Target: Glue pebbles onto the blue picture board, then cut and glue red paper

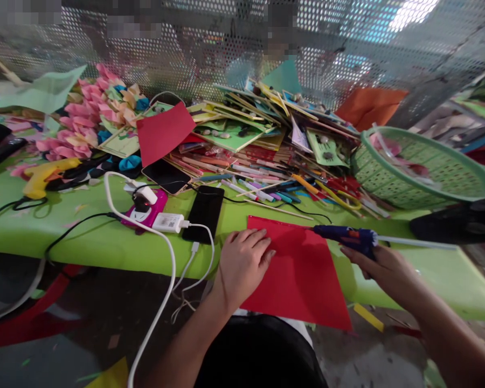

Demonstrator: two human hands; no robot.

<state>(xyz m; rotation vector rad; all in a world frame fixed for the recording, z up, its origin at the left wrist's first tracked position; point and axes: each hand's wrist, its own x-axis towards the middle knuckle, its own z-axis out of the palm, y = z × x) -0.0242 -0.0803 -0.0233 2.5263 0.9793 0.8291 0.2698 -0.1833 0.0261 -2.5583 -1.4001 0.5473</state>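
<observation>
A sheet of red paper (303, 280) lies on the green tabletop and hangs over its front edge. My left hand (246, 256) rests flat on the sheet's left side, fingers stretched out. In my right hand (382, 264) is a dark blue glue gun (345, 236), with a pale glue stick (418, 242) sticking out of its back. Its nozzle meets the paper's upper right edge. Along that top edge runs a thin shiny line. The fingers around the handle are partly hidden.
A purple power strip (145, 218) with white cables and a black phone (204, 214) sit to the left. Behind are scattered markers (258, 191), piled paper cards (242, 132) and a green basket (428, 167). A yellow glue gun (44, 175) lies far left, near pink paper flowers (89, 116).
</observation>
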